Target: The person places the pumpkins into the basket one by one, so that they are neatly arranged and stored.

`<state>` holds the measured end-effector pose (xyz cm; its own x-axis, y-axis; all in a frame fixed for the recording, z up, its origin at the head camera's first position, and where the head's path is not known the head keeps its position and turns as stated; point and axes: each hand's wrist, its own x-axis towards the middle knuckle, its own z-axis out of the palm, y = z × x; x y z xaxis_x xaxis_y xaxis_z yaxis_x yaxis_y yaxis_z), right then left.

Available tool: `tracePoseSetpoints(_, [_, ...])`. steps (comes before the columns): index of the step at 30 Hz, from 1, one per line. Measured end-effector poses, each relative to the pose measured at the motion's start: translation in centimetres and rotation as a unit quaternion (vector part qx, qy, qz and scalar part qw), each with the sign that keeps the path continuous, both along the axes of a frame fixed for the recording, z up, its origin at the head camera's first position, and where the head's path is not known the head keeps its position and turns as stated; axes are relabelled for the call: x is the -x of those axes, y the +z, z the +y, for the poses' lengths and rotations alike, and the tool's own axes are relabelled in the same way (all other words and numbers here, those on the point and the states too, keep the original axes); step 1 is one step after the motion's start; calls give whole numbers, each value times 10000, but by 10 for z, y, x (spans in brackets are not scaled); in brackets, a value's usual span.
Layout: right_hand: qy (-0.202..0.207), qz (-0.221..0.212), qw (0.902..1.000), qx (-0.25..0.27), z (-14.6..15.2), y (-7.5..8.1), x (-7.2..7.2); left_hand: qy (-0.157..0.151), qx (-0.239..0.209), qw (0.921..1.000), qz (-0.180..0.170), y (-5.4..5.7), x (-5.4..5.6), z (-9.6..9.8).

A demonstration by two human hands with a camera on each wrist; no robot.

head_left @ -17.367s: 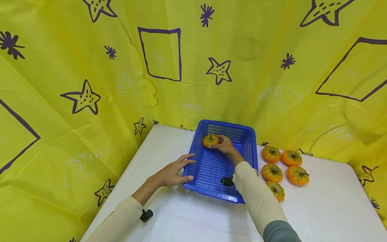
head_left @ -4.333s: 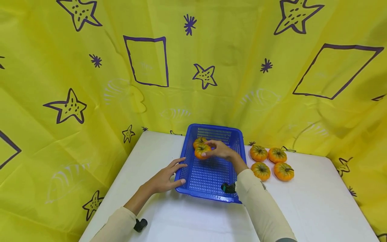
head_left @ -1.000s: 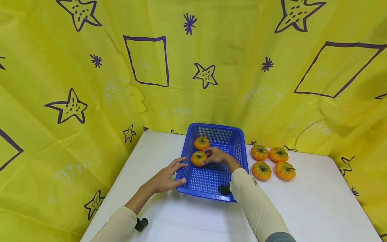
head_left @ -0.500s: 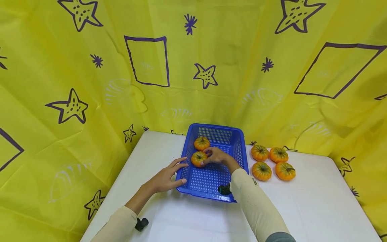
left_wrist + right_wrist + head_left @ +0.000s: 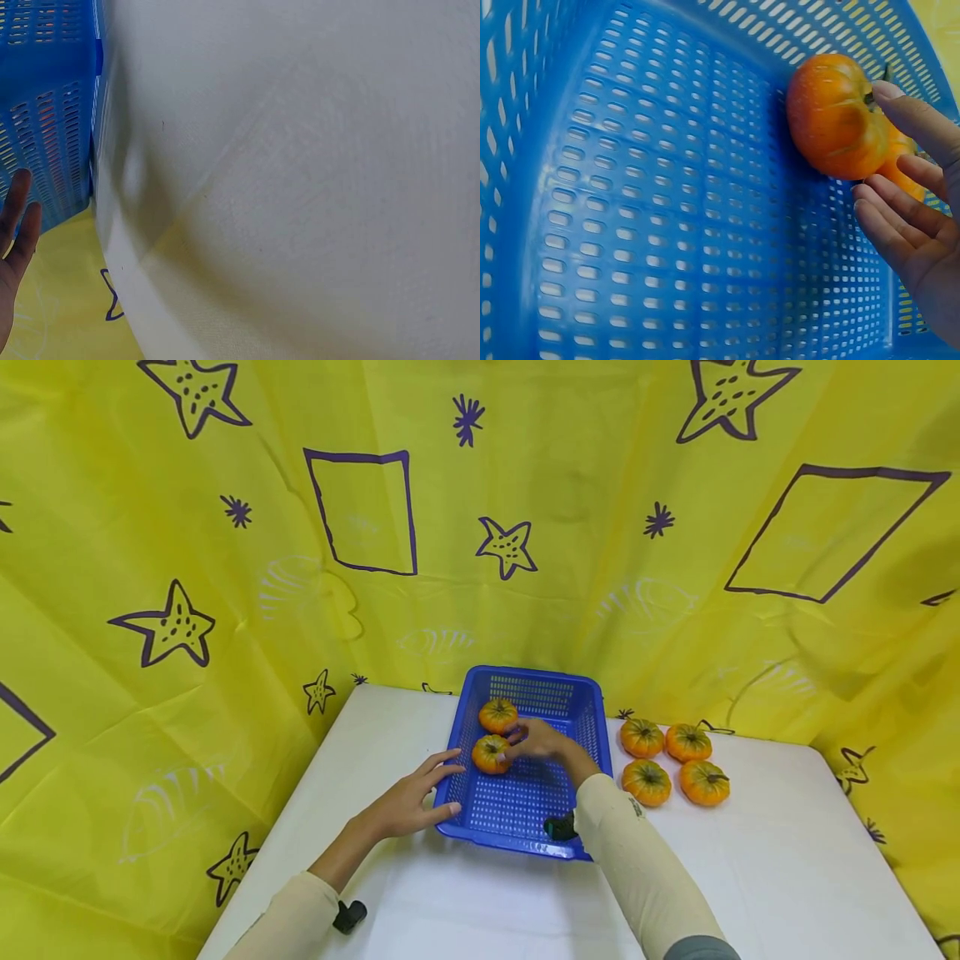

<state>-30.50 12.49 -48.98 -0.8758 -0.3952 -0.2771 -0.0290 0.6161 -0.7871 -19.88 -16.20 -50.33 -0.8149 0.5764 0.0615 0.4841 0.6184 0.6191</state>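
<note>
A blue perforated plastic basket holds two small orange pumpkins by its left wall. The back pumpkin sits just behind the front pumpkin. My right hand reaches into the basket beside the front one. In the right wrist view, the fingers of the hand are spread off that pumpkin, the thumb close by its stem. Outside the basket's left side is my left hand, its extended fingers at the rim. The left wrist view shows those fingers against the basket wall.
Several more pumpkins lie grouped on the white table, right of the basket. A yellow curtain printed with dark stars and shapes hangs behind and along the sides. Black camera mounts show at both wrists.
Earlier one pumpkin sat in the basket; a second has come in from the right-hand group and been set down in front of it. My right hand has just loosened from it.
</note>
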Motion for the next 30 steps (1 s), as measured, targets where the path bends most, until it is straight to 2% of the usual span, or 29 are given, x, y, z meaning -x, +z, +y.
tracePoseSetpoints(11, [84,208,9987,450,16,25,-2,3,-24,10000,-34,-1,1,0])
tracePoseSetpoints(20, [47,516,9970,575,43,46,-7,39,-17,9999,-105,0,0,0])
tracePoseSetpoints(26, [-24,783,9952,583,68,59,-14,45,-5,9999,-101,0,0,1])
tracePoseSetpoints(30, [-184,757,9949,640,85,69,-23,35,-13,9999,-100,0,0,2])
